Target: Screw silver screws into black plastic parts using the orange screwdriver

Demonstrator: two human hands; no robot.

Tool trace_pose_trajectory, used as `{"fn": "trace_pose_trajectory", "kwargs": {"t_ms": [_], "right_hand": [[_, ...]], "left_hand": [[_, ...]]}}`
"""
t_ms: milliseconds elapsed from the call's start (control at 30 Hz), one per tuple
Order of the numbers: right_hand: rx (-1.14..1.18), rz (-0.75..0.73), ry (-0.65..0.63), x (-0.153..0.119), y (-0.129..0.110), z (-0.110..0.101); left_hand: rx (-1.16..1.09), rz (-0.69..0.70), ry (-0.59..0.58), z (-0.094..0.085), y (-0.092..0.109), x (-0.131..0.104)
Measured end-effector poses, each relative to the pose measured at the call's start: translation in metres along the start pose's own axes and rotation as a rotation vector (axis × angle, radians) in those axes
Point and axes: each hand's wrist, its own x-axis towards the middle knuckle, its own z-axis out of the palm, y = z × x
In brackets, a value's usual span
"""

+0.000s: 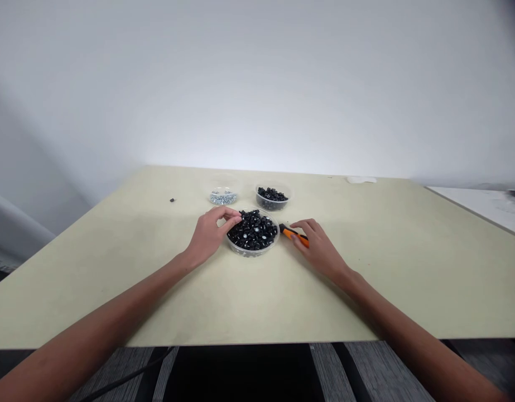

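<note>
A clear round bowl (254, 252) full of small black parts, a few with silvery faces, stands in the middle of the table. At its left rim is my left hand (213, 229), thumb and fingertips pinched together over the black parts; what they hold is too small to make out. My right hand (316, 243) rests right of the bowl, its fingers around an orange and black tool (289, 233) lying on the table, whose dark end points at the bowl.
Behind the bowl stand a clear tub of small silvery parts (222, 197) and a clear tub of black parts (272, 197). A small black piece (172, 200) lies at the left of the table (240, 312). A white object (361, 180) is near the back edge.
</note>
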Motion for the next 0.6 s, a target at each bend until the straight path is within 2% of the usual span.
{"fn": "trace_pose_trajectory", "kwargs": {"t_ms": [267, 400, 600], "right_hand": [[0.026, -0.072, 0.08, 0.008, -0.005, -0.003], [0.027, -0.092, 0.131, 0.016, -0.009, -0.007], [0.027, -0.145, 0.184, 0.041, -0.017, -0.012]], "left_hand": [[-0.108, -0.104, 0.015, -0.001, -0.001, 0.002], [-0.14, -0.111, 0.016, -0.001, 0.0, 0.002], [-0.06, -0.055, 0.003, 0.0, 0.002, 0.0]]}}
